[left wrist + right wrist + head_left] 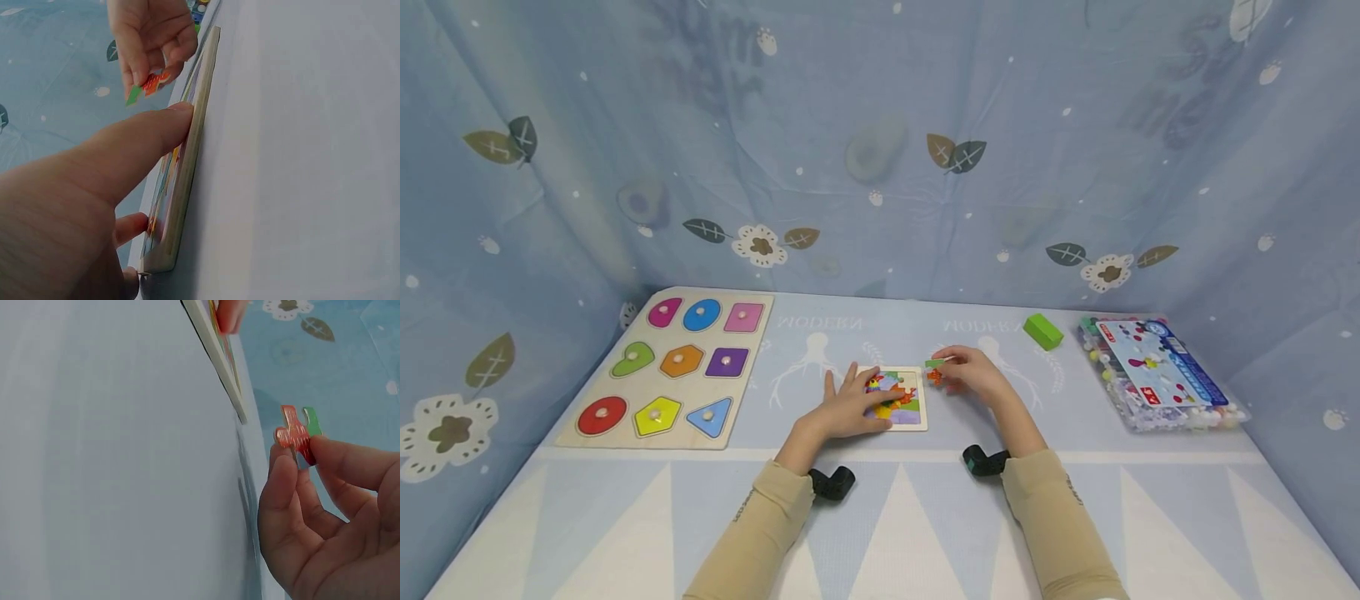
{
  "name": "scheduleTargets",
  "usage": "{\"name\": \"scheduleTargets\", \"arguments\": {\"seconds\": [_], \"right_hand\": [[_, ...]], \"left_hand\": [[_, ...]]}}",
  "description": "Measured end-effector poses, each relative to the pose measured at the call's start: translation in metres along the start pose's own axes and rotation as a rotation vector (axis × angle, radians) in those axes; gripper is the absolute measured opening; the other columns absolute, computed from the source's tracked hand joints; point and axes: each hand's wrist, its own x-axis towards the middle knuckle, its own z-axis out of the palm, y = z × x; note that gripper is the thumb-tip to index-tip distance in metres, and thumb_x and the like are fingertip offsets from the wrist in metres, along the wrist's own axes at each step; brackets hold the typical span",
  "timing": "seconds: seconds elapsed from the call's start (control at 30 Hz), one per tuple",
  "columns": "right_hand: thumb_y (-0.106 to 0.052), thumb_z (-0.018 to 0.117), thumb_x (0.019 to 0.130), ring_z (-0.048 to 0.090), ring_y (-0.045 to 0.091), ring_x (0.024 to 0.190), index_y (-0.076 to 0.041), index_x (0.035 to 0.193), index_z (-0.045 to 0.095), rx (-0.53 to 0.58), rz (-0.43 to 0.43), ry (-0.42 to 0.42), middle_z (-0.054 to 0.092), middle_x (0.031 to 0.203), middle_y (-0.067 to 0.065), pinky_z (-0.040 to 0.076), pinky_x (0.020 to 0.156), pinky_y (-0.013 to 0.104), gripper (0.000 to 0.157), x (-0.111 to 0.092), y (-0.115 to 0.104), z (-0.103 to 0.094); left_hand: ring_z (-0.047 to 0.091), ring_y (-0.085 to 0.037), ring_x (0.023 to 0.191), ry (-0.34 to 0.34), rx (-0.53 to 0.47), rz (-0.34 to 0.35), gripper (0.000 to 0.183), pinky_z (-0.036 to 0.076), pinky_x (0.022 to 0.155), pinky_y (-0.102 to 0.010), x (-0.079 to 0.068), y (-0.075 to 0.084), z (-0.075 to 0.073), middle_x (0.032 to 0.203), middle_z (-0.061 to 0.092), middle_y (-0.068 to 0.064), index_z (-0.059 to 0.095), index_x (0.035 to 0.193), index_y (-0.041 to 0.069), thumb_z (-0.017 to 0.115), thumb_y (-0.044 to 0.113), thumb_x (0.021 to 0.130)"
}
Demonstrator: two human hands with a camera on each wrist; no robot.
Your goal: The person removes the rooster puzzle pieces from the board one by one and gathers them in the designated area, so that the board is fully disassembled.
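Observation:
A small jigsaw puzzle in a pale wooden frame [923,408] lies on the table, with a colourful picture inside and bare wood at its upper right. My left hand [847,410] rests on its left part, fingers spread and fairly straight. In the left wrist view the thumb [147,137] lies over the frame's near edge. Just right of the frame, my right hand [976,373] pinches a red and green puzzle piece [294,434] between thumb and fingertips. The piece is held above the table, apart from the frame. My left hand covers part of the picture.
At the left lies a wooden shape board [692,387] with several coloured knobbed shapes. A green block [1043,332] sits at the back right. Farther right is a clear box of beads [1161,375] with a printed label. A patterned curtain [880,167] hangs behind the table.

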Motion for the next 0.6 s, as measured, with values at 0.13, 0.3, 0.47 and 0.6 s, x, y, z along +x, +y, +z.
{"name": "scheduleTargets", "arguments": {"seconds": [0.13,0.3,0.47,0.6], "right_hand": [[-0.011,0.055,0.092,0.059,0.013,0.075,0.000,0.118,0.056,-0.008,0.004,0.042,0.061,0.094,0.008,0.052,0.064,0.027,0.029,-0.006,0.004,-0.011],[-0.014,0.054,0.093,0.061,0.011,0.076,-0.002,0.121,0.054,-0.016,0.025,0.080,0.060,0.097,0.007,0.052,0.063,0.026,0.031,-0.014,0.006,-0.027],[-0.013,0.053,0.094,0.062,0.011,0.075,0.000,0.126,0.049,0.024,0.038,0.100,0.058,0.098,0.007,0.053,0.064,0.025,0.035,-0.019,0.013,-0.044],[-0.010,0.055,0.092,0.064,0.010,0.077,0.002,0.131,0.045,0.058,0.047,0.105,0.058,0.096,0.006,0.054,0.067,0.025,0.042,-0.022,0.019,-0.057]], "left_hand": [[0.001,-0.044,0.138,0.007,0.004,0.007,0.048,-0.007,0.100,-0.069,-0.001,0.000,0.000,0.153,0.017,-0.010,0.047,0.134,0.038,0.057,0.044,0.088],[0.000,-0.044,0.138,0.004,-0.003,0.010,0.049,-0.007,0.100,-0.069,-0.001,0.000,0.000,0.153,0.016,-0.010,0.046,0.135,0.037,0.057,0.043,0.088],[0.000,-0.044,0.138,0.006,-0.014,0.010,0.049,-0.008,0.100,-0.069,-0.001,0.000,0.000,0.153,0.016,-0.009,0.046,0.135,0.036,0.057,0.042,0.088],[0.000,-0.044,0.138,0.008,-0.019,0.010,0.048,-0.008,0.100,-0.069,-0.001,0.001,-0.001,0.153,0.016,-0.009,0.047,0.135,0.036,0.058,0.042,0.088]]}}
